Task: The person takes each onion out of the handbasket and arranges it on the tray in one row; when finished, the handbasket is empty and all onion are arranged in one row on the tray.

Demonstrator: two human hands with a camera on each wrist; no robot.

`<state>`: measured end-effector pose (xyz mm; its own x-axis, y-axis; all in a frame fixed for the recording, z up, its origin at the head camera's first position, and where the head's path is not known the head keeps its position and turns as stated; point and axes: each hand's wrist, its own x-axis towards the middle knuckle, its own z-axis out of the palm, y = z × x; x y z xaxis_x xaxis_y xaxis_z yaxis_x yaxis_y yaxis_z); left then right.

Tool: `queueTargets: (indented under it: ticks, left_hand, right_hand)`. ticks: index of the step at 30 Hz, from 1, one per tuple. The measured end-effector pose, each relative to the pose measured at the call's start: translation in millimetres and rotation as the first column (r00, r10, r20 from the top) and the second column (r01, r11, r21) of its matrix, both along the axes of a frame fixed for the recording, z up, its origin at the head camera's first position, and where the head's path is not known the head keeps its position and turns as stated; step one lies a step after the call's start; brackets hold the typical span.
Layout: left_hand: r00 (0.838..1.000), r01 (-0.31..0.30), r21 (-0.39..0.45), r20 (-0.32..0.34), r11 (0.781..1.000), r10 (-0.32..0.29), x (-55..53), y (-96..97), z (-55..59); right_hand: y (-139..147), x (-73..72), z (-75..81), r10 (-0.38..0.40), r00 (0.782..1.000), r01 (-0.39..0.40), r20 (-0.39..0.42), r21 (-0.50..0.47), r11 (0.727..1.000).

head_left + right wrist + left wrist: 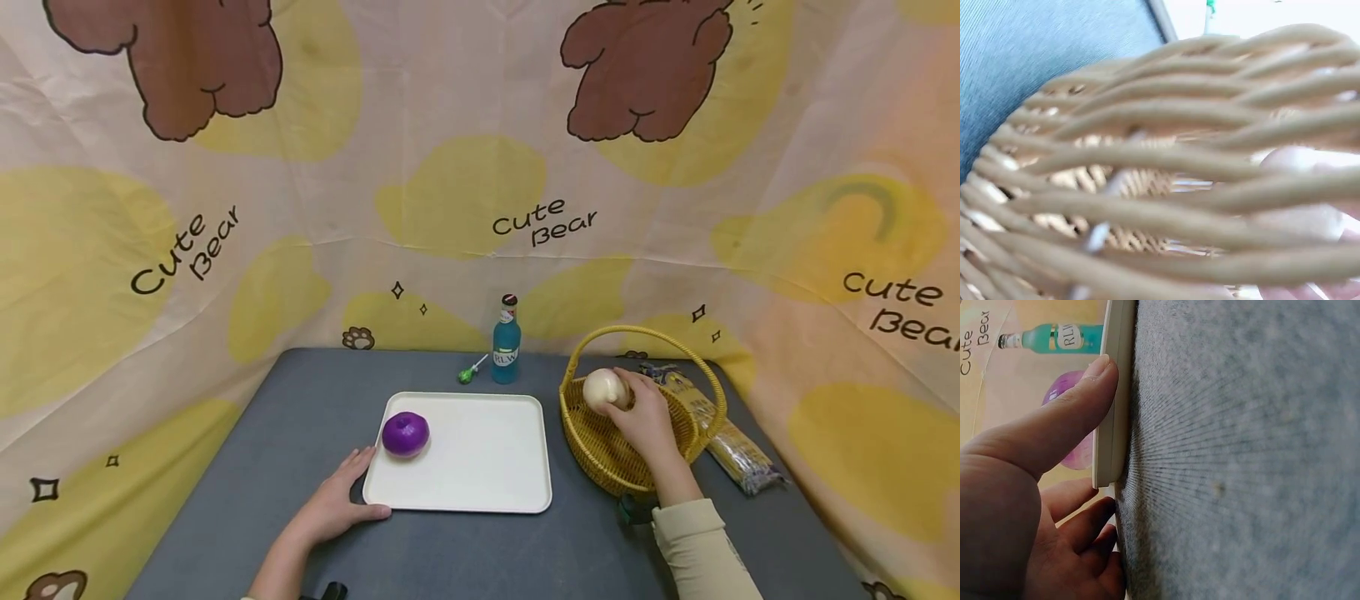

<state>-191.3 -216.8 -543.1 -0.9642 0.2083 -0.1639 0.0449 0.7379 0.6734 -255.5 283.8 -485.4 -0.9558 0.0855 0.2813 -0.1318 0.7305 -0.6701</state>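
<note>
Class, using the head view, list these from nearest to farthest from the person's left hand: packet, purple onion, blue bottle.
1. Purple onion: on the left end of the white tray, beside the left hand.
2. Blue bottle: standing behind the tray.
3. Packet: far right, past the basket.

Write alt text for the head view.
The right hand holds a white onion at a basket; the left hand touches a tray bearing a purple onion. Behind the tray are a lollipop and a blue bottle; a packet lies beside the basket.

1 white onion (602, 390) held at basket (592, 460); white tray (480, 467) flat.
</note>
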Motion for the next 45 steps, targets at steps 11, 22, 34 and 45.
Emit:
queueTargets:
  ticks: [11, 22, 34, 45]
  left_hand:
    - [1.000, 0.003, -0.003, -0.011, 1.000, -0.003, -1.5, -1.7, -0.5]
    - [1.000, -0.002, -0.016, -0.003, 1.000, 0.001, -1.7, 0.2, 1.9]
    - [1.000, 0.008, 0.006, -0.024, 1.000, -0.008, -1.6, 0.3, 3.4]
    - [1.000, 0.003, 0.003, -0.006, 1.000, -0.003, -1.0, -1.0, 0.1]
  right_hand:
    - [-9.8, 10.6, 13.3, 0.006, 1.000, -0.006, -0.017, -0.008, 1.000]
    - [-31.7, 23.0, 30.4, 0.065, 0.997, -0.068, -0.047, -0.058, 0.996]
    - [-60.0, 27.5, 31.4, 0.131, 0.986, -0.137, -0.100, -0.056, 0.989]
    - [-85.9, 28.1, 33.4, 0.160, 0.979, -0.165, -0.123, -0.029, 0.986]
